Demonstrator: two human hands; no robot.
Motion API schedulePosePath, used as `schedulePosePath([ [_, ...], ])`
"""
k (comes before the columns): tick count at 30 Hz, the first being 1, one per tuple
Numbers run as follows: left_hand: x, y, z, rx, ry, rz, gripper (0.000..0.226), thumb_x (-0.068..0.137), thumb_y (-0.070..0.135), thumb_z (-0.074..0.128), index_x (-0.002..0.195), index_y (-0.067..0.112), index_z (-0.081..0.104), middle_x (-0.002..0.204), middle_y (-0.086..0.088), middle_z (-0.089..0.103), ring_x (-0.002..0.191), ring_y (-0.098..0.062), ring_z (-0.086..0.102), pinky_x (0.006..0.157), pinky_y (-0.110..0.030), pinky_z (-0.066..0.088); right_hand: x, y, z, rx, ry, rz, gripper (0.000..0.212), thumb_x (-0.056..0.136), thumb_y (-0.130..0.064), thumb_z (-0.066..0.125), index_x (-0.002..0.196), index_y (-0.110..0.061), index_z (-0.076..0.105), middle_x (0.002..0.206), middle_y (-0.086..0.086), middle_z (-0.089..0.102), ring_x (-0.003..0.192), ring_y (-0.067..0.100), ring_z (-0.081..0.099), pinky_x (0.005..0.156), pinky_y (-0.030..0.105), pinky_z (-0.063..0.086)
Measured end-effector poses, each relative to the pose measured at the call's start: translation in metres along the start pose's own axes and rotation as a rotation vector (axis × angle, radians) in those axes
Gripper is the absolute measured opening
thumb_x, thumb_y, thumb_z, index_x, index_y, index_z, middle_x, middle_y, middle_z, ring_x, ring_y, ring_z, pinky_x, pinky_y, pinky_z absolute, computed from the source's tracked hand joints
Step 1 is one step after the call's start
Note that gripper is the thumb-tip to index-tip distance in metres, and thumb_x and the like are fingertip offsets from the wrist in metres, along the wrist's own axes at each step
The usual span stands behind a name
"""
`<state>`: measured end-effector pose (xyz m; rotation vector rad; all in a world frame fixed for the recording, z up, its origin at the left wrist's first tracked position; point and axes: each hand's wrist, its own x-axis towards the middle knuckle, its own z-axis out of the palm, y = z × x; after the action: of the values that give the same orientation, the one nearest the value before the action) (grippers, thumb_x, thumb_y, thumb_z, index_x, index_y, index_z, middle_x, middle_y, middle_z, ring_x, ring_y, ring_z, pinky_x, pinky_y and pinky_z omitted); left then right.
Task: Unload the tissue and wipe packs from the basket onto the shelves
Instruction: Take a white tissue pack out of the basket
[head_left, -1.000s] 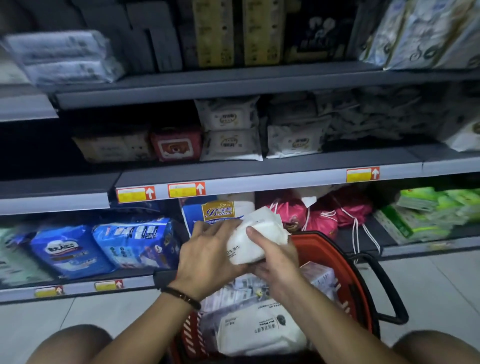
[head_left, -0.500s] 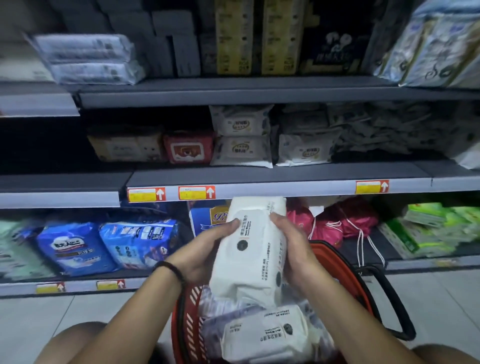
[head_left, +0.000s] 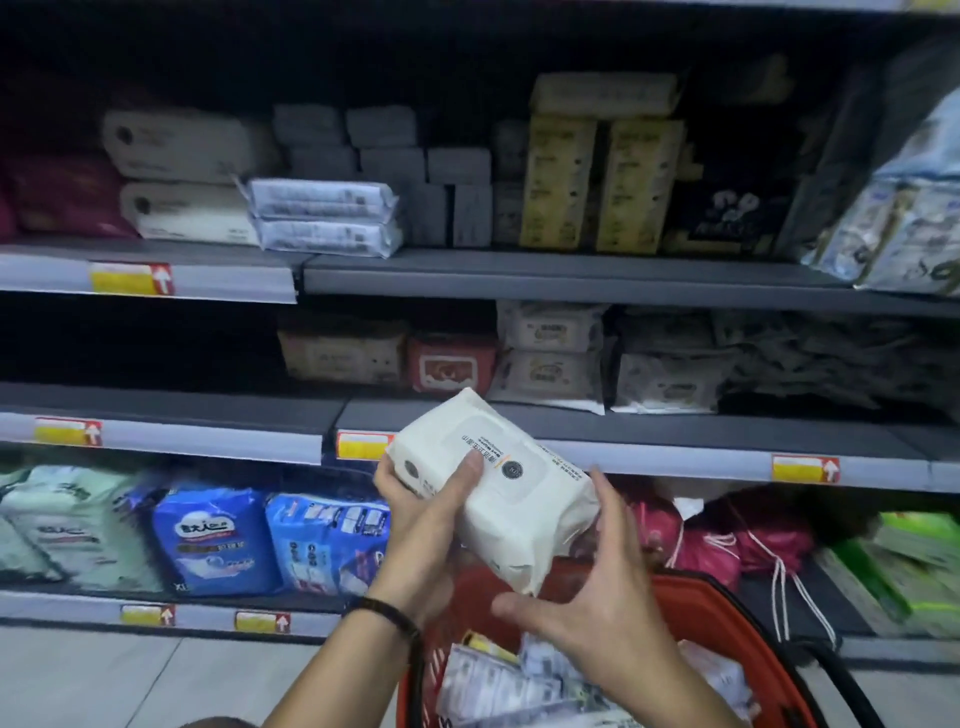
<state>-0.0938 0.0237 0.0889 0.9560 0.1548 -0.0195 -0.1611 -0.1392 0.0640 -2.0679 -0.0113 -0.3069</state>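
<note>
Basket (head_left: 727, 613): red, at six o'clock below the hands, with more packs (head_left: 498, 686) loose inside; a fumbled pack would likely drop back in or glance off the rim onto the floor.
Right hand (head_left: 597, 592): at five o'clock, fingers spread, touching only the lower right end of the white wipe pack (head_left: 498, 483); it steadies more than grips, so it gives little hold if the pack slides.
Left hand (head_left: 421, 499): at the centre, closed around the pack's upper left end, thumb pressed on the top face; it appears to carry most of the weight.
White wipe pack: in the air above the basket, tilted, in front of the middle shelf (head_left: 649, 441) edge; the soft film wrap could slip or buckle under a one-ended grip.
Middle shelf: at twelve o'clock; stacked wipe packs (head_left: 550, 353) and a red pack (head_left: 452, 364) crowd the back, and pushing in hard could topple them.
Upper shelf (head_left: 519, 275): farther up, two flat packs (head_left: 322, 218) overhang its front edge; a brush from a rising arm might dislodge them.
</note>
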Motion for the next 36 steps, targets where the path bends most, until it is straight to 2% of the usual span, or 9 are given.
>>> schedulePosePath([
  [2, -0.004, 0.014, -0.011, -0.024, -0.024, 0.059, 0.079, 0.073, 0.033, 0.087, 0.135, 0.039, 0.039, 0.128, 0.001, 0.073, 0.109, -0.031, 0.076, 0.081, -0.068, 0.06, 0.008, -0.024, 0.018, -0.037, 0.038, -0.066, 0.154, 0.042, -0.063, 0.093, 0.166, -0.038, 0.005, 0.157, -0.024, 0.018, 0.14, -0.006, 0.027, 0.116, 0.031, 0.04],
  [7, 0.004, 0.081, -0.053, -0.002, -0.161, 0.238, 0.076, 0.071, 0.016, 0.088, 0.127, 0.048, 0.049, 0.133, -0.018, 0.069, 0.107, -0.051, 0.072, 0.076, -0.064, 0.06, 0.059, -0.078, 0.05, 0.006, 0.168, -0.21, 0.129, 0.049, -0.049, 0.096, 0.158, -0.047, 0.026, 0.149, -0.025, 0.037, 0.135, 0.004, 0.05, 0.108, 0.045, 0.053],
  [10, 0.021, 0.141, -0.07, 0.098, -0.147, 0.435, 0.084, 0.062, 0.016, 0.094, 0.125, 0.051, 0.05, 0.129, -0.015, 0.072, 0.113, -0.039, 0.073, 0.082, -0.062, 0.061, 0.096, -0.126, 0.068, 0.072, 0.108, -0.293, 0.126, 0.046, -0.056, 0.095, 0.153, -0.051, 0.029, 0.15, -0.021, 0.043, 0.131, 0.011, 0.06, 0.105, 0.044, 0.056],
  [16, 0.066, 0.234, -0.096, 0.187, 0.168, 0.844, 0.095, 0.069, 0.006, 0.092, 0.145, 0.03, 0.041, 0.142, 0.005, 0.058, 0.099, -0.016, 0.079, 0.081, -0.026, 0.062, 0.166, -0.228, 0.12, 0.027, 0.092, -0.424, 0.099, 0.052, -0.052, 0.096, 0.134, -0.041, 0.041, 0.132, -0.014, 0.053, 0.118, 0.01, 0.056, 0.1, 0.031, 0.05],
  [19, 0.101, 0.25, -0.112, 0.245, 0.221, 0.966, 0.063, 0.084, 0.0, 0.084, 0.131, 0.029, 0.053, 0.152, 0.004, 0.049, 0.112, -0.016, 0.075, 0.098, -0.033, 0.061, 0.208, -0.269, 0.16, 0.019, 0.122, -0.427, 0.092, 0.046, -0.049, 0.09, 0.125, -0.037, 0.045, 0.125, -0.006, 0.06, 0.113, 0.017, 0.061, 0.098, 0.034, 0.053],
  [21, 0.119, 0.258, -0.121, 0.327, 0.159, 0.976, 0.053, 0.093, -0.002, 0.075, 0.136, 0.024, 0.06, 0.164, 0.01, 0.04, 0.139, -0.01, 0.058, 0.115, -0.036, 0.049, 0.232, -0.29, 0.186, 0.019, 0.148, -0.429, 0.087, 0.045, -0.051, 0.085, 0.122, -0.036, 0.047, 0.122, -0.004, 0.064, 0.112, 0.019, 0.062, 0.097, 0.036, 0.054],
  [24, 0.139, 0.26, -0.129, 0.734, 0.336, 0.941, 0.077, 0.097, 0.025, 0.073, 0.159, 0.049, 0.034, 0.171, 0.021, 0.018, 0.157, -0.006, 0.02, 0.127, -0.047, 0.023, 0.25, -0.31, 0.217, -0.034, 0.152, -0.422, 0.077, 0.055, -0.044, 0.09, 0.117, -0.033, 0.045, 0.119, -0.001, 0.061, 0.113, 0.02, 0.058, 0.089, 0.028, 0.046],
  [29, 0.15, 0.25, -0.131, 0.835, 0.383, 0.824, 0.097, 0.096, 0.03, 0.066, 0.151, 0.075, 0.0, 0.168, 0.029, -0.005, 0.155, -0.017, 0.013, 0.117, -0.056, 0.021, 0.258, -0.324, 0.249, -0.437, 0.16, -0.314, 0.099, 0.062, -0.094, 0.055, 0.132, -0.024, 0.047, 0.129, 0.004, 0.066, 0.127, 0.034, 0.052, 0.102, 0.048, 0.04],
  [36, 0.15, 0.253, -0.137, 0.917, 0.38, 0.75, 0.098, 0.095, 0.038, 0.066, 0.153, 0.071, -0.005, 0.172, 0.03, -0.012, 0.158, -0.02, 0.014, 0.115, -0.056, 0.018, 0.259, -0.327, 0.248, -0.518, 0.03, -0.307, 0.114, 0.069, -0.097, 0.05, 0.149, -0.018, 0.038, 0.145, 0.014, 0.057, 0.138, 0.039, 0.046, 0.11, 0.052, 0.038],
])
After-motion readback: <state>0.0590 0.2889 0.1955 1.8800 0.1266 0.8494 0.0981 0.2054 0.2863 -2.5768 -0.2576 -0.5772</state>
